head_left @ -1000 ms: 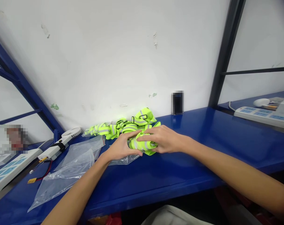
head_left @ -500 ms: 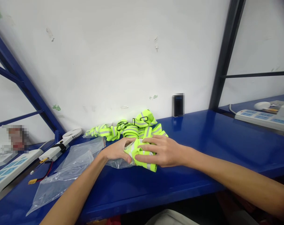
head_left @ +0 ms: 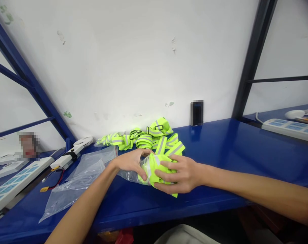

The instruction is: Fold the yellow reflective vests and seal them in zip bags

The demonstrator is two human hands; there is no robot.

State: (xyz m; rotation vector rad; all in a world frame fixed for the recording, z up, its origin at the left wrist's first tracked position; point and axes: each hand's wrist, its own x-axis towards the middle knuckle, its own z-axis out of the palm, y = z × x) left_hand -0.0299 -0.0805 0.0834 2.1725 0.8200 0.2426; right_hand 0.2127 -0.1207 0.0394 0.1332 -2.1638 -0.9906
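A folded neon-yellow reflective strap (head_left: 157, 166) with grey stripes sits partly inside a clear plastic bag (head_left: 130, 176). My left hand (head_left: 131, 161) is closed around the bag at its mouth, thumb in front, with some fingers hidden behind. From the other side my right hand (head_left: 183, 174) grips the strap bundle, its fingers curled over the front of it. Just behind both hands lies a heap of similar neon-yellow straps (head_left: 145, 140), some with black buckles.
Flat clear bags (head_left: 78, 183) lie on the blue table (head_left: 215, 149) at left. Beyond them are a white handheld fan (head_left: 84, 142), a battery-like block with wires (head_left: 64, 161) and a power strip (head_left: 24, 179). A dark blurred block (head_left: 197, 113) stands against the wall.
My right hand has curled more tightly over the strap bundle, which now looks rounder and more bunched at the bag's mouth. The whole view has shifted slightly.
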